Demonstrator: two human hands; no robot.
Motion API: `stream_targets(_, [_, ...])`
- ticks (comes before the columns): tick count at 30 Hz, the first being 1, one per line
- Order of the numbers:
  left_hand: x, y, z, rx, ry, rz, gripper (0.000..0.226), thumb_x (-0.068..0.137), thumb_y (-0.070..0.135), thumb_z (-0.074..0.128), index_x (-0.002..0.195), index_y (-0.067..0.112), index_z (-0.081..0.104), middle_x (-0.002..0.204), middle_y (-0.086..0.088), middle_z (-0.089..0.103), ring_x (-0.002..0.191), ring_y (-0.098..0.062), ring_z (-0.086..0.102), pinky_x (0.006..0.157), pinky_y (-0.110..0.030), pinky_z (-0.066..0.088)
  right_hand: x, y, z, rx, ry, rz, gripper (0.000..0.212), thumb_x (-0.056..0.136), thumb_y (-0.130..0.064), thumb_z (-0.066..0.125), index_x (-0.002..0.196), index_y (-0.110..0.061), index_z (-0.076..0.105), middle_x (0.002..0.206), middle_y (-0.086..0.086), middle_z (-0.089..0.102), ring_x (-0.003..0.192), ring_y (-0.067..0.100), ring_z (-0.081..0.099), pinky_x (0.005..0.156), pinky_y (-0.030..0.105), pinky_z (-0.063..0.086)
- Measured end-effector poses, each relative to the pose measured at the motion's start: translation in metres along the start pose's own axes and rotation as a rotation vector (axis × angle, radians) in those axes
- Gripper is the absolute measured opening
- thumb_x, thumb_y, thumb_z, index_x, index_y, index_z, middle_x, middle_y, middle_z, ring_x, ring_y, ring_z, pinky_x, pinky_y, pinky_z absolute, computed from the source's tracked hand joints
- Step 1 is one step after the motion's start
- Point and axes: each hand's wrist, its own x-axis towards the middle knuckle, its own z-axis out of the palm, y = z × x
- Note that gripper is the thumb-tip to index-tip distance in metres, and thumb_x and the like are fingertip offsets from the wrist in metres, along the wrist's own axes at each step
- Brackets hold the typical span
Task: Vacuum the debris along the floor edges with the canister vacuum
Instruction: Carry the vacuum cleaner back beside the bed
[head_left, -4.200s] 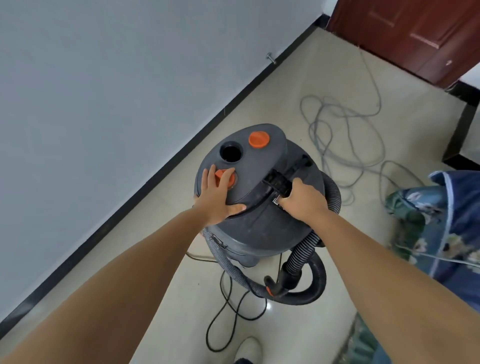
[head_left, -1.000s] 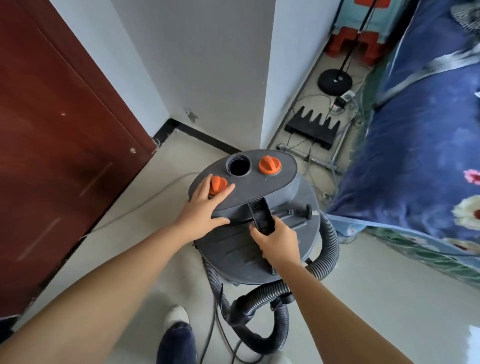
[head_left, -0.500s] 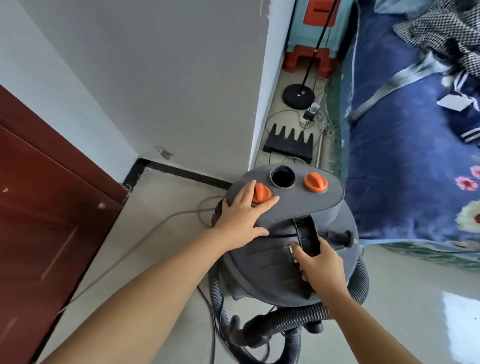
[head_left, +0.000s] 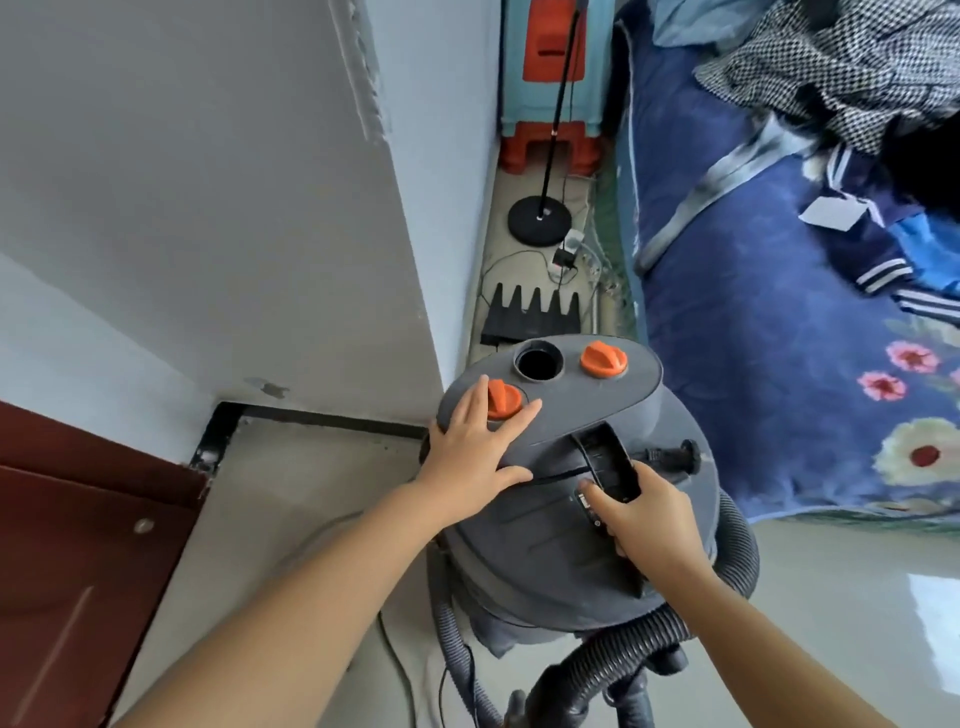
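A grey canister vacuum (head_left: 540, 551) stands on the floor below me, next to a wall corner. Its lid carries two orange knobs (head_left: 603, 358) and a round black port (head_left: 538, 362). My left hand (head_left: 475, 447) rests flat on the lid with straight fingers beside the left orange knob (head_left: 505, 399). My right hand (head_left: 641, 514) grips the black carry handle (head_left: 610, 465) on top of the body. The ribbed grey hose (head_left: 618, 652) coils around the base. Dark specks of debris (head_left: 382, 441) lie along the black baseboard.
A dark red door (head_left: 78, 545) is at the left. A bed with a blue floral cover (head_left: 779, 332) fills the right. In the narrow gap beyond sit a black toothed part (head_left: 532, 317), a round lamp base (head_left: 540, 221), a power strip and orange-and-teal stools (head_left: 550, 78).
The vacuum has moved with me from an open wall stretch to the corner by the bed gap. Both hands keep their places on the lid and handle.
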Motion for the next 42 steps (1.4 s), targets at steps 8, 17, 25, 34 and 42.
stream_targets(8, [0.032,0.02,-0.014,0.125,-0.062,0.173,0.077,0.093,0.049,0.052,0.15,0.047,0.001,0.159,-0.011,-0.022,0.147,-0.027,-0.016,0.114,-0.064,0.013,0.002,0.026,0.0,0.134,0.114,0.081,0.023,0.08,-0.047,0.068,0.072,-0.029,0.055,0.058,-0.003,0.064,0.057,0.018,0.063,0.063,0.037,0.054])
stream_targets(17, [0.003,-0.03,0.013,0.051,0.021,0.089,0.089,0.088,0.046,0.062,0.142,0.057,-0.007,0.161,-0.013,-0.011,0.149,-0.031,-0.005,0.111,-0.062,0.024,-0.006,0.02,0.038,0.148,-0.101,0.046,0.029,0.076,-0.058,0.062,0.086,-0.031,0.057,0.067,-0.006,0.067,0.064,0.021,0.066,0.064,0.038,0.057])
stream_targets(25, [-0.033,0.025,0.039,-0.175,0.251,-0.241,0.072,0.091,0.013,0.06,0.152,0.026,0.024,0.162,-0.016,0.001,0.149,-0.033,0.003,0.114,-0.058,0.021,0.012,-0.006,0.01,0.228,-0.457,0.107,0.027,0.087,-0.034,0.069,0.093,-0.009,0.063,0.067,0.004,0.068,0.061,0.018,0.066,0.065,0.035,0.058])
stream_targets(34, [-0.088,0.155,0.085,-0.996,0.219,-0.63,0.053,0.086,0.025,0.062,0.134,0.015,0.042,0.126,-0.007,0.056,0.122,-0.026,0.05,0.099,-0.036,0.042,0.024,-0.018,0.018,0.52,-0.57,0.474,0.031,0.103,-0.018,0.038,0.086,0.0,0.056,0.072,0.016,0.065,0.065,0.027,0.061,0.06,0.037,0.05])
stream_targets(42, [-0.055,0.169,0.084,-0.951,0.264,-0.974,0.043,0.086,0.021,0.064,0.122,0.011,0.043,0.114,-0.011,0.062,0.107,-0.031,0.061,0.087,-0.042,0.05,0.029,-0.027,0.024,0.574,-0.575,0.668,0.035,0.1,-0.023,0.037,0.08,-0.002,0.057,0.065,0.012,0.058,0.06,0.024,0.052,0.062,0.035,0.045])
